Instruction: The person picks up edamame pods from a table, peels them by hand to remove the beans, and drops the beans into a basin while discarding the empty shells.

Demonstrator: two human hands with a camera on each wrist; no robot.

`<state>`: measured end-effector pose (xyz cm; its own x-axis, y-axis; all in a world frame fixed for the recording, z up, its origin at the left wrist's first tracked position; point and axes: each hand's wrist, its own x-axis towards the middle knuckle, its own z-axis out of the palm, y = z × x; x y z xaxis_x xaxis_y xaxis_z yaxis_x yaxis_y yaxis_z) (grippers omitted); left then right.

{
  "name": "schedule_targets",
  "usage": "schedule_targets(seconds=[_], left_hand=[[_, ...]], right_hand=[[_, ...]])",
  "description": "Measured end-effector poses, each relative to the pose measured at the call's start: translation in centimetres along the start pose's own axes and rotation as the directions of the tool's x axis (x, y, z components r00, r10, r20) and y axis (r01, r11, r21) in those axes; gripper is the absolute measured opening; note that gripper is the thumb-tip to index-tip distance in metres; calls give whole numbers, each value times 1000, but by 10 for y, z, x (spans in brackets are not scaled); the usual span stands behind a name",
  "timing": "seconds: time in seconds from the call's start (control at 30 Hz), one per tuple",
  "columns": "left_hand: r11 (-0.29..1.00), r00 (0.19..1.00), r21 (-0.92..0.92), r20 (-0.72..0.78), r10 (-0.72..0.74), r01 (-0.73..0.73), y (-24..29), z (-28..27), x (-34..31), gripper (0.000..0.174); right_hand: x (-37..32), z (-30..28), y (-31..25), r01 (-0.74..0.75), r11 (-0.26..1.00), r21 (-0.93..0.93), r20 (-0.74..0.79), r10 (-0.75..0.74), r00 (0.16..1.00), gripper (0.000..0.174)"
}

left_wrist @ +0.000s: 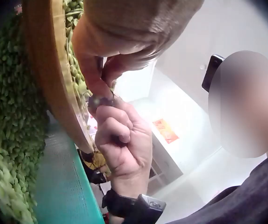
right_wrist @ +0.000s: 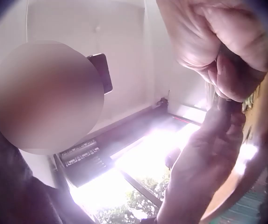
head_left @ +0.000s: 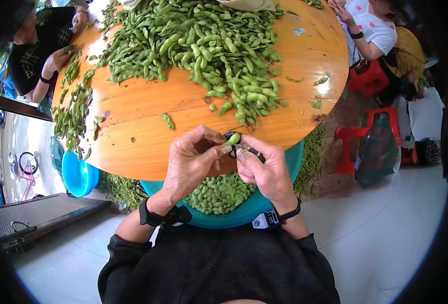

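Note:
Above the near edge of the wooden table (head_left: 132, 119), both hands meet. My left hand (head_left: 189, 159) pinches a plump green soybean pod (head_left: 233, 139) between thumb and fingers. Fingers curled, my right hand (head_left: 268, 167) grips a small black-handled tool (head_left: 255, 153) right beside the pod; its working end is partly hidden by the fingers. In the left wrist view, the right hand (left_wrist: 124, 140) lies just below the left hand (left_wrist: 129, 35). Beneath both hands, a teal basin (head_left: 203, 219) holds many green pods (head_left: 219, 193).
A large heap of soybean pods (head_left: 193, 45) covers the table's far middle, with a smaller pile (head_left: 72, 116) at left. People sit at both far sides. A blue basin (head_left: 79, 175) stands at left; red stools (head_left: 353, 139) and a dark bag (head_left: 377, 154) are at right.

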<state>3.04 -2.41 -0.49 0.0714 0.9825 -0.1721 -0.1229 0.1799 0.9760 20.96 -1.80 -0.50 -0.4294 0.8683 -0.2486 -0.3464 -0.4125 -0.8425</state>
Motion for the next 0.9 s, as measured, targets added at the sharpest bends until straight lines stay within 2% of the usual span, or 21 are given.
schedule_targets(seconds=[0.13, 0.2, 0.23, 0.27, 0.3, 0.33, 0.37, 0.4, 0.47, 0.57, 0.6, 0.63, 0.67, 0.7, 0.73, 0.77, 0.83, 0.9], left_hand=[[1000, 1000, 24, -8, 7, -7, 0, 2, -3, 11], [1000, 1000, 23, 12, -3, 2, 1, 1, -4, 12], [989, 996, -120, 22, -90, 92, 2, 1, -4, 15], [949, 984, -260, 44, -174, 179, 2, 0, -4, 18], [949, 983, -259, 44, -176, 181, -1, -2, -4, 18], [893, 975, -395, 143, -170, 214, -7, -5, -3, 19], [816, 960, -518, 238, -149, 256, -11, -7, -2, 21], [816, 959, -518, 238, -151, 257, -13, -5, -3, 21], [643, 926, -689, 366, -90, 335, -16, 1, -3, 22], [626, 928, -702, 357, -104, 340, -13, 6, -3, 20], [624, 928, -703, 358, -103, 341, -10, 10, -3, 20], [754, 950, -591, 278, -141, 285, -5, 13, -3, 20], [860, 968, -453, 190, -164, 234, -2, 14, -2, 21], [861, 968, -452, 189, -163, 234, -2, 13, -2, 21], [957, 975, -237, 182, -127, 169, -2, 11, -2, 22], [995, 979, -10, 184, -92, 95, -3, 10, -3, 23], [996, 977, 14, 192, -94, 94, 0, 10, -3, 25], [920, 972, 383, 233, -12, -81, 5, 9, -4, 23]], right_hand=[[0, -4, 1, 6, 1000, 10, 26, -6, 1000, 29], [0, -4, 2, 9, 997, -79, 16, -8, 1000, 27], [0, -4, 2, 8, 997, -77, 15, -7, 1000, 27], [-1, -4, 2, 90, 987, -137, 35, -86, 996, 27], [-1, -4, 2, 170, 966, -195, 59, -162, 985, 26], [-1, -6, 3, 170, 966, -194, 58, -162, 985, 26], [-1, -11, 5, 129, 991, -25, 104, -126, 987, 26], [-2, -15, 5, 76, 987, 142, 157, -98, 983, 25], [-3, -22, 4, 50, 988, 143, 175, -75, 982, 25], [-2, -25, -3, 23, 989, 146, 229, -56, 972, 26], [-3, -20, -9, 18, 999, 48, 154, -25, 988, 25], [-4, -17, -12, 7, 999, -48, 77, -3, 997, 24], [-4, -16, -11, 7, 999, -48, 77, -3, 997, 24], [-4, -16, -9, 195, 913, -357, 86, -176, 981, 22], [-4, -15, -7, 346, 702, -622, 147, -329, 933, 21], [-6, -12, -9, 344, 703, -622, 147, -326, 934, 21], [-10, -5, -17, 372, 542, -754, 172, -384, 907, 21], [-9, -6, -17, 372, 537, -757, 175, -382, 908, 21]])
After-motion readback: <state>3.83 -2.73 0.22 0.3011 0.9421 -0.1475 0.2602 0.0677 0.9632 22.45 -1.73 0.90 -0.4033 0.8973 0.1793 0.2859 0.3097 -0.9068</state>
